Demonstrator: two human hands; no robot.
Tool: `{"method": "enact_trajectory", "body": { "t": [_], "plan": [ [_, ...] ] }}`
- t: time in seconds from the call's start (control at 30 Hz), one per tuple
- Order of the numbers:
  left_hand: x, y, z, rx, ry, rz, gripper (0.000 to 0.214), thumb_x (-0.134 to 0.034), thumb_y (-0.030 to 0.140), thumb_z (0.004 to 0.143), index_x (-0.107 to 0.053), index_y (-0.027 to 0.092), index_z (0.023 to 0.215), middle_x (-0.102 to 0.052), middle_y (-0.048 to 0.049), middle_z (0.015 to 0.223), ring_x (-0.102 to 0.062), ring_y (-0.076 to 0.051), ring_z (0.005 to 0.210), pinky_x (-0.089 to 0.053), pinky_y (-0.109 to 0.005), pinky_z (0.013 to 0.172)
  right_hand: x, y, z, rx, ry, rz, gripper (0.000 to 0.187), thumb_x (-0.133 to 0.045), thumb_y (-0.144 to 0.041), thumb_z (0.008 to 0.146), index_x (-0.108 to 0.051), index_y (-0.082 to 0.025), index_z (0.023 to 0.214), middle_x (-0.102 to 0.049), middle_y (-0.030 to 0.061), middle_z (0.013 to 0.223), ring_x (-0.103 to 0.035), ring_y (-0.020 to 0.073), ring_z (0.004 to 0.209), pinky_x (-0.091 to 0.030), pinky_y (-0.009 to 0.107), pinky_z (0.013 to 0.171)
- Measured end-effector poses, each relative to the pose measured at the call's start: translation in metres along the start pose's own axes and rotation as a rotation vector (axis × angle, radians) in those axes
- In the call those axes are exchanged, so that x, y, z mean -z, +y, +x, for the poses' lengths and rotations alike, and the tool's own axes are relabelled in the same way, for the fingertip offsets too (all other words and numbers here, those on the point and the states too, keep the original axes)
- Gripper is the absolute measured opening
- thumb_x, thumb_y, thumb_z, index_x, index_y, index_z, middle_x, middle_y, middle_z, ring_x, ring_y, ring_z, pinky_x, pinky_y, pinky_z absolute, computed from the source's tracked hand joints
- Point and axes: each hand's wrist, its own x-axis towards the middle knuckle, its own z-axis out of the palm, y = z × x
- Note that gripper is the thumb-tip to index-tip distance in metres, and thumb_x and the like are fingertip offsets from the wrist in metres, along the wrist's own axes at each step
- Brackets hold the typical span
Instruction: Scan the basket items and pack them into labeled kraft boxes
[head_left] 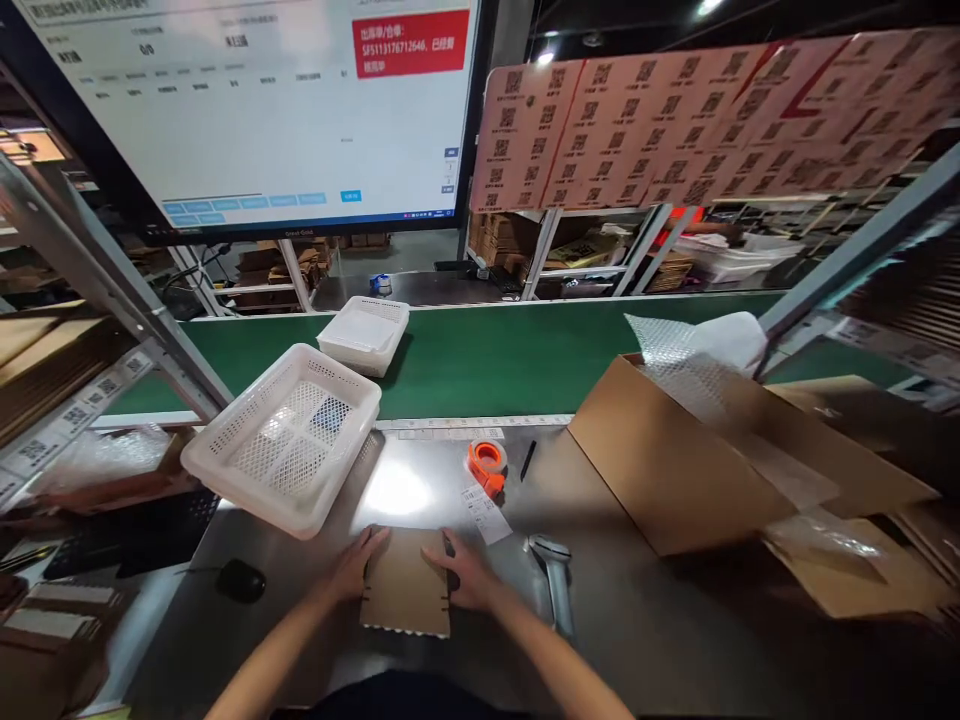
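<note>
Head view. We saw a small brown cardboard box with a wavy pale near edge (406, 585) at the near middle of a grey metal surface (645, 625), directly before the wearer. The left grip (351, 572) and the right grip (466, 577) flanked its far half, probably because pressure from opposite sides steadied the box and left its upper face exposed. Each grip was partly open and curved, its thumb lying at the box's upper edge; we could not see all the fingers, so their exact closure underneath remained uncertain. Neither grip held anything else that we could make out.

Beyond the box lay a bright orange tape dispenser (491, 482) with a white printed paper slip (489, 518) just beside it, and to the right a grey handheld scanner (558, 585); we judged these placed for easy reach. A white perforated plastic basket (304, 522) and a large brown open cardboard box (637, 460) stood to either side, presumably so that the middle served as working space.
</note>
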Motion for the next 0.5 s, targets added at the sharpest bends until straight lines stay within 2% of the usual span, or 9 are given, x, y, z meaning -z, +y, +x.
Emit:
{"method": "enact_trajectory", "body": {
  "t": [0.1,0.17,0.2,0.27,0.33,0.37,0.4,0.43,0.5],
  "plan": [
    [0.024,0.037,-0.007,-0.145,0.005,-0.115,0.111,-0.091,0.052,0.064,-0.05,0.015,0.161,-0.052,-0.0247,0.156,-0.051,-0.041,0.148,-0.039,-0.051,0.129,0.018,-0.025,-0.022,0.018,0.078,0.116,0.091,-0.09,-0.039,0.063,-0.068,-0.027,0.15,-0.042,0.0192,0.169,-0.042,0.0458,0.155,-0.035,0.058,0.127],
    [0.044,0.066,-0.026,-0.232,0.028,-0.247,0.103,-0.085,0.068,0.072,-0.053,0.021,0.157,-0.054,-0.0207,0.153,-0.051,-0.039,0.148,-0.037,-0.053,0.129,0.033,-0.049,-0.043,0.067,0.189,0.24,0.095,-0.091,-0.049,0.065,-0.064,-0.027,0.154,-0.05,0.0182,0.163,-0.044,0.0427,0.154,-0.034,0.058,0.128],
    [0.054,0.081,-0.037,-0.26,0.052,-0.305,0.1,-0.079,0.076,0.076,-0.052,0.023,0.157,-0.05,-0.0196,0.157,-0.047,-0.039,0.151,-0.035,-0.054,0.13,0.04,-0.063,-0.053,0.092,0.268,0.309,0.092,-0.09,-0.054,0.069,-0.064,-0.029,0.153,-0.052,0.0166,0.161,-0.044,0.0412,0.154,-0.034,0.058,0.128],
    [0.066,0.108,-0.058,-0.327,0.103,-0.341,0.112,-0.068,0.091,0.077,-0.041,0.027,0.165,-0.031,-0.0189,0.172,-0.028,-0.041,0.164,-0.027,-0.056,0.134,0.051,-0.09,-0.066,0.107,0.461,0.435,0.08,-0.086,-0.064,0.073,-0.072,-0.031,0.144,-0.053,0.0143,0.162,-0.042,0.0413,0.155,-0.036,0.058,0.127],
    [0.069,0.131,-0.073,-0.407,0.184,-0.277,0.13,-0.067,0.097,0.071,-0.023,0.027,0.172,-0.006,-0.0176,0.181,-0.007,-0.043,0.169,-0.018,-0.058,0.137,0.055,-0.115,-0.073,0.086,0.617,0.568,0.075,-0.075,-0.08,0.076,-0.078,-0.029,0.131,-0.052,0.014,0.163,-0.044,0.0425,0.154,-0.038,0.057,0.126],
    [0.068,0.139,-0.076,-0.443,0.255,-0.232,0.133,-0.07,0.095,0.07,-0.02,0.027,0.172,-0.002,-0.0173,0.182,-0.003,-0.044,0.169,-0.017,-0.06,0.137,0.055,-0.125,-0.074,0.061,0.646,0.646,0.077,-0.067,-0.086,0.08,-0.079,-0.027,0.127,-0.055,0.0147,0.16,-0.046,0.042,0.152,-0.039,0.057,0.126],
    [0.064,0.145,-0.078,-0.467,0.339,-0.196,0.128,-0.073,0.091,0.071,-0.024,0.027,0.17,-0.007,-0.0179,0.182,-0.005,-0.045,0.169,-0.018,-0.061,0.136,0.053,-0.134,-0.074,0.022,0.633,0.727,0.08,-0.059,-0.09,0.083,-0.079,-0.026,0.126,-0.059,0.0154,0.156,-0.049,0.0411,0.15,-0.038,0.057,0.126],
    [0.06,0.149,-0.078,-0.474,0.426,-0.183,0.118,-0.076,0.086,0.074,-0.033,0.026,0.166,-0.021,-0.0192,0.178,-0.014,-0.046,0.167,-0.023,-0.062,0.135,0.05,-0.14,-0.075,-0.021,0.579,0.799,0.082,-0.054,-0.092,0.086,-0.078,-0.024,0.127,-0.062,0.0157,0.152,-0.051,0.0403,0.148,-0.038,0.057,0.127],
    [0.051,0.153,-0.077,-0.42,0.548,-0.237,0.1,-0.08,0.079,0.073,-0.048,0.024,0.151,-0.05,-0.0192,0.16,-0.042,-0.047,0.154,-0.039,-0.06,0.128,0.042,-0.147,-0.079,-0.071,0.463,0.875,0.084,-0.053,-0.091,0.089,-0.073,-0.024,0.135,-0.066,0.0147,0.147,-0.052,0.0388,0.148,-0.036,0.057,0.128]
  ]
}}
